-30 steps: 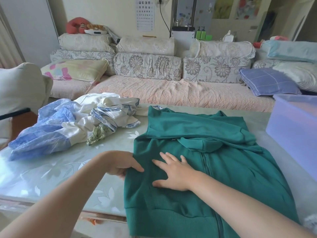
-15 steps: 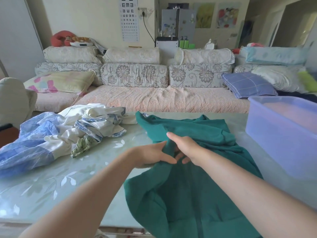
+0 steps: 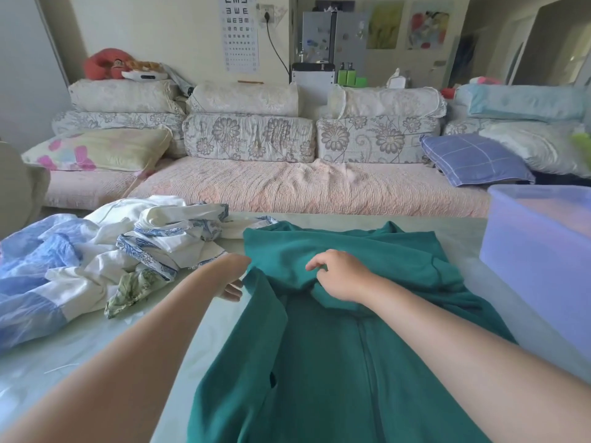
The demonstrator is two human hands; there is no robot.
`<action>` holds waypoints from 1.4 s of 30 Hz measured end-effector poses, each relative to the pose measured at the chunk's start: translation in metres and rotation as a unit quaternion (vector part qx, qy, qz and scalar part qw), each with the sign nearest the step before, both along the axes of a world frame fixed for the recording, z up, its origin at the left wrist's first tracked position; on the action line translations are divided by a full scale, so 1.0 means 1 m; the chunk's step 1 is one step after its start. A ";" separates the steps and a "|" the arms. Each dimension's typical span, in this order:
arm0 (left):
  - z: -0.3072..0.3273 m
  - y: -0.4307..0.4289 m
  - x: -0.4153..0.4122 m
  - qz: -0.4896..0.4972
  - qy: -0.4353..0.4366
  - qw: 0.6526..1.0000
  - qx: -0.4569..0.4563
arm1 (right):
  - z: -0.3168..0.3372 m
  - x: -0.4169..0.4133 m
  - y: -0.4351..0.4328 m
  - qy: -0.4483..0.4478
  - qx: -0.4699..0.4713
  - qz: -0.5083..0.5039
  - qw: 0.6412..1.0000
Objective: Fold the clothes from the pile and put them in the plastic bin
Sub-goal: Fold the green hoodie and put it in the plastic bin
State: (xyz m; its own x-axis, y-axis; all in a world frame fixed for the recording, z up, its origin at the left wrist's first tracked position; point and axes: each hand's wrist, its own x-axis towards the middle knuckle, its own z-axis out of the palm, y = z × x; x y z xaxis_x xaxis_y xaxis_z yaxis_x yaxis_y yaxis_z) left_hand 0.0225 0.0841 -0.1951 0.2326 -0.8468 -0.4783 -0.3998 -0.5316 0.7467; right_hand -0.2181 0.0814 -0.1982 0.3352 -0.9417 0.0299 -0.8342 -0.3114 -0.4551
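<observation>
A green zip hoodie (image 3: 335,362) lies spread on the table in front of me, zipper facing up. My left hand (image 3: 232,278) grips its left edge near the shoulder, fingers partly hidden under the cloth. My right hand (image 3: 340,274) rests on the chest area with fingers curled into a bunched fold of the fabric. The pile of clothes (image 3: 96,266), white, blue and floral pieces, lies on the table's left side. The translucent purple plastic bin (image 3: 540,251) stands at the right edge of the table.
The pale green glass-topped table (image 3: 96,362) runs to a sofa (image 3: 287,187) with floral cushions behind it. A pale chair back (image 3: 16,183) shows at the far left.
Both hands have lifted the hoodie's left edge and carried it further up the table. They were close together half a second ago and are now apart, left at the edge, right on the chest.
</observation>
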 end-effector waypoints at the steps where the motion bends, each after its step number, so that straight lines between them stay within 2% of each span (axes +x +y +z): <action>1: -0.003 -0.006 0.003 0.014 0.004 1.000 0.006 | -0.004 0.006 -0.012 0.040 -0.011 0.010 0.999; 6: -0.015 -0.048 0.005 0.040 0.049 0.998 -0.024 | -0.019 0.035 -0.063 0.139 -0.034 0.036 0.989; 8: -0.019 -0.061 0.003 0.056 0.080 0.994 -0.043 | -0.025 0.044 -0.074 0.190 0.005 0.028 0.981; 11: -0.031 -0.079 0.002 0.061 0.118 0.990 -0.049 | -0.038 0.051 -0.079 0.221 0.103 0.025 0.970; 13: -0.034 -0.085 0.001 0.047 0.162 0.985 -0.039 | -0.040 0.051 -0.083 0.217 0.118 0.034 0.968; 16: -0.027 -0.087 -0.001 0.013 0.246 0.969 -0.032 | -0.033 0.041 -0.093 0.165 0.078 0.037 0.982; 18: -0.017 -0.085 -0.002 0.003 0.293 0.955 -0.046 | -0.034 0.034 -0.096 0.133 0.051 0.002 0.990; 21: 0.000 -0.082 -0.014 -0.041 0.328 0.941 -0.078 | -0.039 0.026 -0.098 0.126 0.067 -0.013 0.990; 22: 0.007 -0.081 -0.022 -0.059 0.334 0.937 -0.087 | -0.037 0.021 -0.100 0.092 0.085 -0.008 0.992; 24: 0.020 -0.084 -0.041 -0.084 0.325 0.937 -0.098 | -0.027 0.006 -0.102 -0.062 0.131 -0.016 0.989; 25: 0.026 -0.087 -0.052 -0.100 0.311 0.940 -0.103 | -0.019 -0.003 -0.101 -0.166 0.151 -0.037 0.974; 27: 0.039 -0.093 -0.079 -0.128 0.274 0.946 -0.118 | -0.003 -0.025 -0.100 -0.350 0.195 -0.106 0.910; 29: 0.047 -0.100 -0.107 -0.157 0.242 0.950 -0.117 | 0.010 -0.049 -0.101 -0.444 0.252 -0.136 0.849; 30: 0.048 -0.102 -0.122 -0.179 0.233 0.950 -0.106 | 0.014 -0.060 -0.102 -0.458 0.274 -0.134 0.835; 32: 0.044 -0.101 -0.153 -0.227 0.221 0.946 -0.064 | 0.014 -0.075 -0.101 -0.433 0.297 -0.138 0.840; 34: 0.032 -0.098 -0.176 -0.281 0.185 0.942 -0.005 | 0.003 -0.084 -0.099 -0.371 0.291 -0.163 0.867; 37: 0.016 -0.100 -0.186 -0.327 0.160 0.931 0.030 | -0.019 -0.090 -0.098 -0.290 0.220 -0.206 0.908; 40: 0.016 -0.105 -0.183 -0.262 0.142 0.954 -0.032 | -0.026 -0.090 -0.105 -0.310 0.184 -0.260 0.896; 42: 0.018 -0.114 -0.178 -0.203 0.032 0.970 -0.127 | -0.023 -0.088 -0.113 -0.317 0.142 -0.268 0.899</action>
State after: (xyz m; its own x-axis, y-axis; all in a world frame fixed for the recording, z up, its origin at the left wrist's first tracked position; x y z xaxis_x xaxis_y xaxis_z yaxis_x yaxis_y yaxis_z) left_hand -0.1558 -0.0299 -0.1772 -0.1688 -0.9548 -0.2445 -0.4858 -0.1352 0.8636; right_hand -0.3063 -0.0312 -0.2209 -0.1678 -0.9626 -0.2125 -0.3743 0.2616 -0.8896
